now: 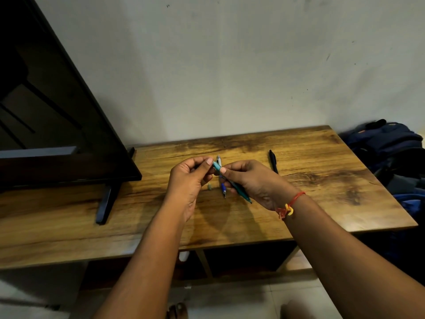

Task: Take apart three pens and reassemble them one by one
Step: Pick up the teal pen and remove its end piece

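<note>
2 hands share a slim teal plastic pen [241, 194] above the wooden desk [322, 180]: the right hand [253, 183] grips its barrel to steady it, the left hand [190, 178] pinches its upper end, probably to twist it. A blue-and-white pen [222, 187] lies beneath them, a black pen [273, 161] to their right.

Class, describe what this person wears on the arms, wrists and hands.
No sleeves or gloves show on the left hand or right hand. A red thread bracelet with a yellow and orange ornament circles the right wrist; the left wrist is bare.
</note>
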